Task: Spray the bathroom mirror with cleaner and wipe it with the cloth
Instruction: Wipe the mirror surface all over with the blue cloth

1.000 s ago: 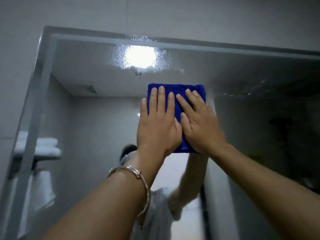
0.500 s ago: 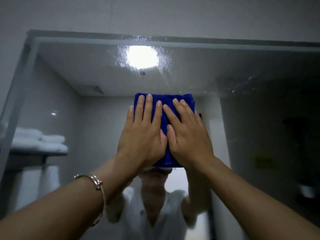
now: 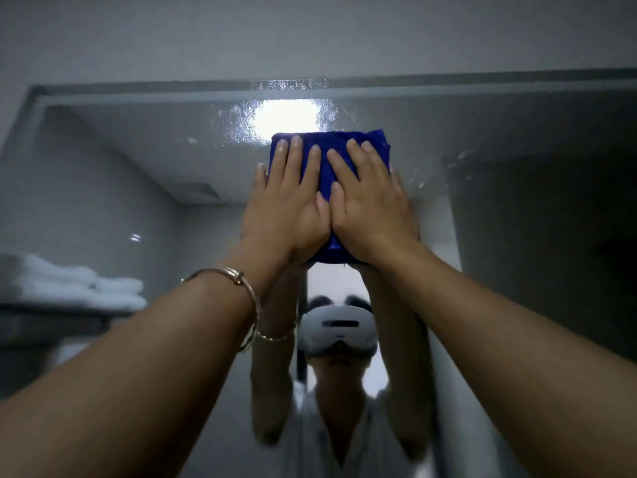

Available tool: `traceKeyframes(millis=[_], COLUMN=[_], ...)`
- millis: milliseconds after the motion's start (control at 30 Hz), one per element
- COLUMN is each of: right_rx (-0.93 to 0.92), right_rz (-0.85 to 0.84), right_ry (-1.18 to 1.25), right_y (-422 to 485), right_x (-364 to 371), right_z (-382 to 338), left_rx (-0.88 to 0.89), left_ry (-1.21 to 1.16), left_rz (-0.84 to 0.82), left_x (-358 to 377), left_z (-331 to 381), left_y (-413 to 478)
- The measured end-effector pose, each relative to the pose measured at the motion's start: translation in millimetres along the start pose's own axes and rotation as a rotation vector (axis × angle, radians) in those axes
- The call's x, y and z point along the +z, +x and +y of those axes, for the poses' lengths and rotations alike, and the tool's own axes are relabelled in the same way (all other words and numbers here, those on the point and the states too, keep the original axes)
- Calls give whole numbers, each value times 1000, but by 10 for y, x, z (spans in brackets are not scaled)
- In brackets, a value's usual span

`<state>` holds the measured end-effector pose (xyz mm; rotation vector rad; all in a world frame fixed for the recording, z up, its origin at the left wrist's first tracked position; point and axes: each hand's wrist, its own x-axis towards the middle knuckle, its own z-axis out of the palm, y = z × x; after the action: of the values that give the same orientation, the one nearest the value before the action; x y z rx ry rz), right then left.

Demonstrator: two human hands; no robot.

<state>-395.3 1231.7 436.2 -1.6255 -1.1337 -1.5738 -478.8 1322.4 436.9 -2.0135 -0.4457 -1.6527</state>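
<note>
**Both hands have slid the blue cloth higher up the mirror**

Since half a second ago the cloth [image 3: 330, 146] has climbed the mirror [image 3: 517, 139], so its top edge now touches the lower rim of the bright ceiling-light glare [image 3: 286, 120]; the view has tipped too, and a white headset [image 3: 336, 331] now shows in the reflection.

At far left, reflected in the glass, one stack of folded white towels [image 3: 69, 288] lies on a shelf; it is too blurred to count the towels. Next comes the left forearm with one thin metal bangle [image 3: 241, 281] on the wrist; its reflected twin shows just beside it.

The left hand [image 3: 286, 215] lies flat on the left half of the cloth, fingers straight, slightly apart and pointing up. There is one cloth, deep blue and folded into a thick pad; it sits high on the glass near the middle, slightly taller than wide, long axis running up and down, top edge towards the mirror's upper frame.

The right hand [image 3: 372, 215] lies flat on the right half, fingers straight and a little spread, leaning up and to the left; the two thumbs meet at the pad's centre line. Neither hand curls round the cloth; both press it against the glass.

Fine spray droplets [image 3: 238, 125] speckle the glass around the glare; a few wet streaks [image 3: 462, 157] lie to the right, where the reflection is dark.
</note>
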Motion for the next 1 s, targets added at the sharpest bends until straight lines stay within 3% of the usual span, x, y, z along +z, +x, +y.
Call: traceKeyframes(millis=[300, 433, 600, 800, 1000], right_rx=[-11, 35, 44, 0, 46], right_rz=[-52, -9, 46, -8, -27], right_ry=[26, 15, -52, -26, -121], right_y=[-588, -1050, -1543, -1218, -258], right_x=[54, 83, 136, 20, -297], right_z=[-99, -105, -34, 189, 762], left_rx=[8, 72, 160, 202, 184], left_ry=[18, 20, 17, -48, -48], left_rz=[-56, 20, -23, -17, 3], left_x=[58, 136, 224, 198, 95], left_z=[85, 211, 372, 398, 691], left_y=[-600, -970, -1365, -924, 190])
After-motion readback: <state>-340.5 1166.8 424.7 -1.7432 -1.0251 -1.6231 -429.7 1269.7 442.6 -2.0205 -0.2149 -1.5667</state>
